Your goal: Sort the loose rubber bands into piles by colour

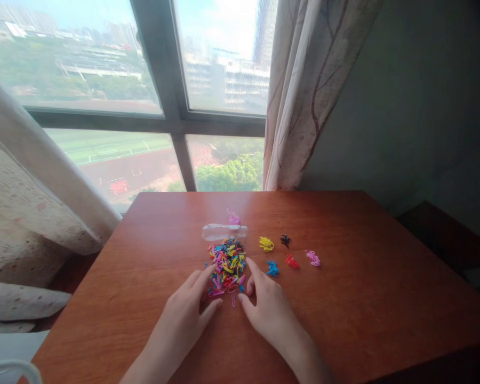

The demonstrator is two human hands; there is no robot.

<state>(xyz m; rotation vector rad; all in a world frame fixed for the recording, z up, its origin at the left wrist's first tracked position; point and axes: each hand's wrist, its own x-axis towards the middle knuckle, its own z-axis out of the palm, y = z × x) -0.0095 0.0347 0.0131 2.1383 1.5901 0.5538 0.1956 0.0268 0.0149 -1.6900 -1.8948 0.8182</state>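
A heap of small elastic bands (pixel 229 258) in mixed colours lies on the wooden table. My left hand (pixel 186 306) rests along the heap's left side, index finger and thumb apart, fingertips at its edge. On the right side, my right hand (pixel 266 301) has its index finger at the edge and its thumb lower down, with nothing visible between them. A loose pink band (pixel 233 298) lies at the near edge, between the two thumbs. To the right sit small single-colour piles: yellow bands (pixel 266 244), black bands (pixel 285 241), blue bands (pixel 272 268), red bands (pixel 292 261) and pink bands (pixel 313 258).
Behind the heap a clear plastic bottle (pixel 220 231) lies on its side, with a pink round piece (pixel 234 219) just beyond it. The brown table (pixel 368 298) reaches toward a window (pixel 224 160) between curtains (pixel 300 90). A white object (pixel 14 349) shows at lower left.
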